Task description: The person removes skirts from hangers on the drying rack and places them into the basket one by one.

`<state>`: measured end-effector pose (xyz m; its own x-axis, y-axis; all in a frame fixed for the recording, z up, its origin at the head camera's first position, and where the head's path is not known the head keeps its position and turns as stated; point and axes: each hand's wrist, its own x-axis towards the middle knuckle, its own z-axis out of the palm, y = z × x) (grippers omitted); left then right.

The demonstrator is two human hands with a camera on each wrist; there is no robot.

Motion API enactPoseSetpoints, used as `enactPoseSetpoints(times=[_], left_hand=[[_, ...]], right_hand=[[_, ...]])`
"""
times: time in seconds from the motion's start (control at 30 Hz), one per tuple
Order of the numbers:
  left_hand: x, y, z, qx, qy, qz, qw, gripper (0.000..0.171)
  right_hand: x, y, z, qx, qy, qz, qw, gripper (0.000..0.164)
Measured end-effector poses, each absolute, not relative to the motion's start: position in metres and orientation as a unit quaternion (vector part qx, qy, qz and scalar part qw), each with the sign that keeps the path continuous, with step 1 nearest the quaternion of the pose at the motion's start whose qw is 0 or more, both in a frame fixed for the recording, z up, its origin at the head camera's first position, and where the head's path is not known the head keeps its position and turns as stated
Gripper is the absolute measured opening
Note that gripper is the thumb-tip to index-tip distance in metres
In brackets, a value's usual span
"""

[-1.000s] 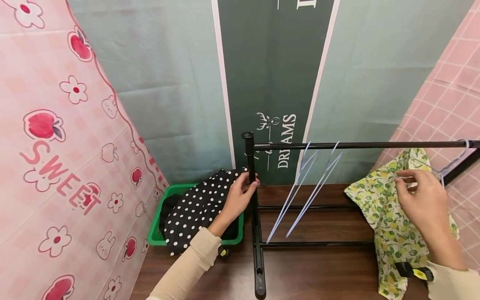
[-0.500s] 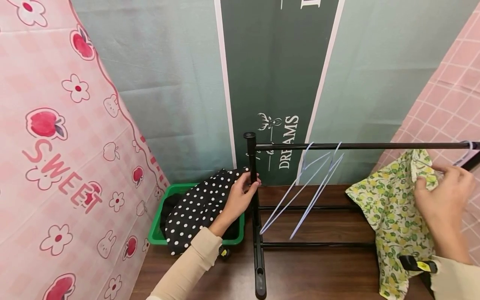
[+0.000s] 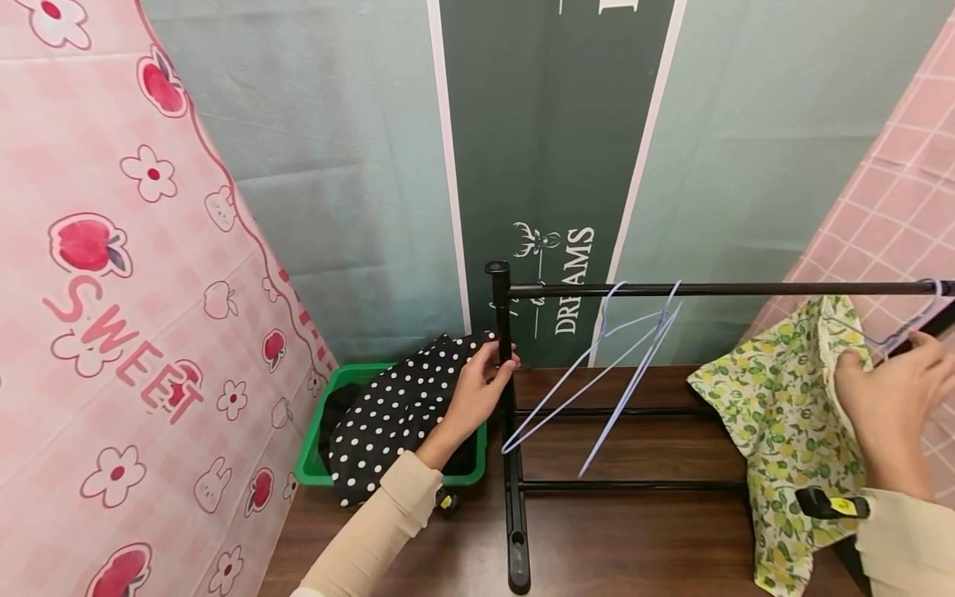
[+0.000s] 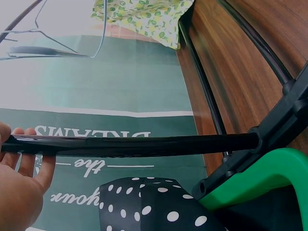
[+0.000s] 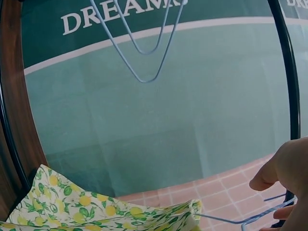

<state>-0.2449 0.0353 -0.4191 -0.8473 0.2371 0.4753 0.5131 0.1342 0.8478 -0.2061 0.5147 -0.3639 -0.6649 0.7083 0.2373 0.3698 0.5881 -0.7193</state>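
Note:
My left hand (image 3: 477, 394) grips the black upright post (image 3: 501, 307) of a clothes rack, with the fingers behind the post (image 4: 144, 146) in the left wrist view. At the far right a lemon-print garment (image 3: 791, 398) hangs on a blue hanger (image 5: 236, 222) from the rack's bar (image 3: 746, 290). Beside its neckline is my right hand (image 3: 891, 406). The right wrist view shows that thumb (image 5: 264, 179) stretched out, apart from the fingers and the hanger wire. Part of the garment is hidden behind the hand. Two bare blue hangers hang nearer the left post.
A green basket (image 3: 309, 448) on the brown wooden surface (image 3: 634, 547) holds a black garment with white dots (image 3: 395, 414), partly draped over its rim. Low black rails (image 3: 634, 486) join the rack's feet. Printed cloths stand at the back and both sides.
My right hand has moved right, from in front of the lemon-print garment to its neckline edge by the hanger. The bare hangers have swung, the left one leftward. My left hand stays on the post.

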Motion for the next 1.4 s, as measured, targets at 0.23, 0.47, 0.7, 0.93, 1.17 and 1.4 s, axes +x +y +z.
enactPoseSetpoints(times=[0.23,0.47,0.7,0.93,1.17,1.4], left_hand=[[-0.246,0.035,-0.422,-0.252,-0.745,-0.606,0.119,0.023],[-0.248,0.035,-0.424,-0.257,-0.740,-0.608,0.131,0.023],[-0.247,0.035,-0.423,-0.255,-0.746,-0.603,0.122,0.023],[-0.255,0.037,-0.434,-0.249,-0.749,-0.602,0.122,0.024],[-0.266,0.037,-0.452,-0.239,-0.755,-0.599,0.120,0.023],[-0.267,0.038,-0.452,-0.238,-0.751,-0.604,0.118,0.024]], right_hand=[[-0.211,0.526,-0.371,-0.331,-0.854,0.334,0.223,0.070],[-0.216,0.531,-0.371,-0.328,-0.859,0.323,0.225,0.065],[-0.219,0.533,-0.367,-0.324,-0.865,0.321,0.211,0.063],[-0.221,0.539,-0.369,-0.302,-0.878,0.312,0.202,0.060],[-0.222,0.542,-0.370,-0.294,-0.884,0.300,0.208,0.056],[-0.219,0.538,-0.368,-0.286,-0.890,0.281,0.218,0.049]])
